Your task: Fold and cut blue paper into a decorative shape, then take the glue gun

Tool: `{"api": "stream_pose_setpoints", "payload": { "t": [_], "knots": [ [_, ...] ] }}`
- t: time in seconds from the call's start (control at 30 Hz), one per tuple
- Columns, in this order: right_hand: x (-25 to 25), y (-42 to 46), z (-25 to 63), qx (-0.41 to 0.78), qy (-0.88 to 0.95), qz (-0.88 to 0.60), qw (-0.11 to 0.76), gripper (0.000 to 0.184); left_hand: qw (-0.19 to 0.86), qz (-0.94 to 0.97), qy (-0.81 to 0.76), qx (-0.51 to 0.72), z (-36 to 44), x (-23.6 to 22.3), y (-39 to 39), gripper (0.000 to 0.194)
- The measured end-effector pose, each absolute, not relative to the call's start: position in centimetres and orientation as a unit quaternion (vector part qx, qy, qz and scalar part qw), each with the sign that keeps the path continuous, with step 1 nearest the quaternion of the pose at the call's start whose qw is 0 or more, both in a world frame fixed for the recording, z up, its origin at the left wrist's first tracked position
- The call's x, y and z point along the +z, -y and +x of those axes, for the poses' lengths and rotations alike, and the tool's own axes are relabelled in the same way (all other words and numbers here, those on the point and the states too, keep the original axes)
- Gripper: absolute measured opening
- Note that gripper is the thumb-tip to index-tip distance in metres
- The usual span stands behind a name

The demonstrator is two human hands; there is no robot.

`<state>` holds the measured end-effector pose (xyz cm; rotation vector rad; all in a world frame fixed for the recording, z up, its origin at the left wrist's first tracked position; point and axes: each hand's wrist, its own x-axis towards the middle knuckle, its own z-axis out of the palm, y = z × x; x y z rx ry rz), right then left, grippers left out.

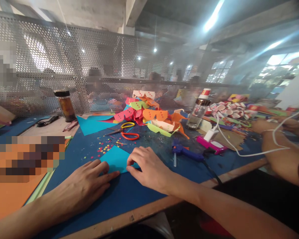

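Observation:
A bright blue sheet of paper (116, 157), folded to a point at the top, lies on the blue tabletop. My left hand (86, 181) is on its left corner, with fingers bent over it and the thumb stretched along the lower edge. At the right corner, my right hand (148, 169) pinches the paper between thumb and fingers. Beyond the sheet lie scissors (126, 131) with red and yellow handles, blades apart. Small coloured paper bits (107, 146) are scattered between them. Part of the sheet is hidden under my fingers.
A heap of cut coloured paper shapes (154, 114) stands at the back. To the right are a purple glue gun (188, 152), a pink tool (211, 145) with a white cable, and a glass bottle (198, 113). Orange sheets (10, 199) lie left. A co-worker's arm (276, 149) reaches in at right.

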<state>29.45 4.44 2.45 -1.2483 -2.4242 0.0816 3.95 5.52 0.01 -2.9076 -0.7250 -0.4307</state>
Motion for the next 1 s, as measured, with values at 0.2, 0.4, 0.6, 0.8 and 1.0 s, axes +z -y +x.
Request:
{"api": "stream_pose_setpoints", "payload": {
  "t": [0.2, 0.4, 0.6, 0.8, 1.0],
  "knots": [
    [1.7, -5.2, 27.0, 0.031, 0.884, -0.427, 0.191, 0.007, 0.057, -0.958, 0.263, -0.103, 3.9, 0.0, -5.1, 0.049],
    [1.2, -5.3, 26.8, 0.036, 0.875, -0.443, 0.192, 0.006, 0.051, -0.958, 0.264, -0.101, 3.9, 0.2, -5.0, 0.049],
    [1.2, -5.4, 26.9, 0.040, 0.871, -0.448, 0.196, 0.008, 0.063, -0.957, 0.259, -0.117, 3.9, -0.1, -5.1, 0.047],
    [1.0, -5.4, 27.0, 0.043, 0.867, -0.453, 0.201, 0.009, 0.062, -0.956, 0.264, -0.111, 3.8, -0.3, -5.2, 0.048],
    [1.0, -5.4, 27.2, 0.057, 0.865, -0.454, 0.206, 0.007, 0.064, -0.957, 0.258, -0.118, 3.9, -0.1, -5.2, 0.047]
  ]
}}
